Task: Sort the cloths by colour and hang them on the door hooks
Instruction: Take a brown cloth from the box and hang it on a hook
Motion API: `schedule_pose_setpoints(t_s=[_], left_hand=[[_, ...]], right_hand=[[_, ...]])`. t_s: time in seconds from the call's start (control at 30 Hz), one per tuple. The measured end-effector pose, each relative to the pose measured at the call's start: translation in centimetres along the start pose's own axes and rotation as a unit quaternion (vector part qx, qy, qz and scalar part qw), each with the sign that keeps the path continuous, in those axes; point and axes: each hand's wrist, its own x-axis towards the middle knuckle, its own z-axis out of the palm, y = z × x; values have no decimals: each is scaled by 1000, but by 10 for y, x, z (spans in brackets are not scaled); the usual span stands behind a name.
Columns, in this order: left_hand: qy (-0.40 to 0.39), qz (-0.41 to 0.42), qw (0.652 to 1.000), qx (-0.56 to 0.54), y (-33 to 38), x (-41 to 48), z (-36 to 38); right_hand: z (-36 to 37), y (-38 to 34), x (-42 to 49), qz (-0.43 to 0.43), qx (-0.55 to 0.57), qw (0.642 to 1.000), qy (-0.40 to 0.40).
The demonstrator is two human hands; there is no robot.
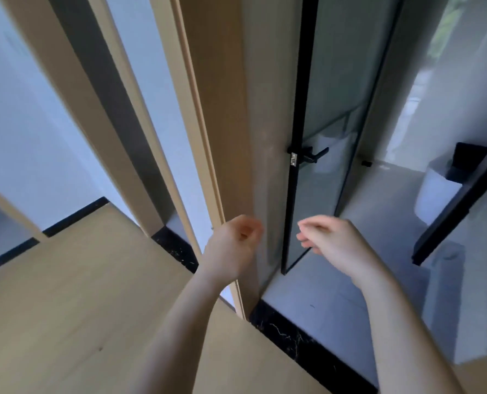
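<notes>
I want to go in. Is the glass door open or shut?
Open. The glass door is swung inward; its bottom corner stands well off the threshold.

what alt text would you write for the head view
An empty left hand and right hand are raised before a black-framed glass door with a black lever handle, beside a light wooden door frame.
</notes>
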Motion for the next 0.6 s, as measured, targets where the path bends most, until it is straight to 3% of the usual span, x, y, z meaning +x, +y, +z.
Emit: schedule_pose_setpoints(t_s=[0.2, 0.43, 0.6], left_hand=[[73, -92, 992, 47, -32, -6, -31], [140, -159, 975, 65, -69, -24, -76], [160, -196, 958, 134, -109, -38, -125]], right_hand=[[46, -17, 44, -40, -15, 992, -116], [117, -46, 68, -83, -78, 971, -209], [180, -77, 75, -109, -110, 954, -255]])
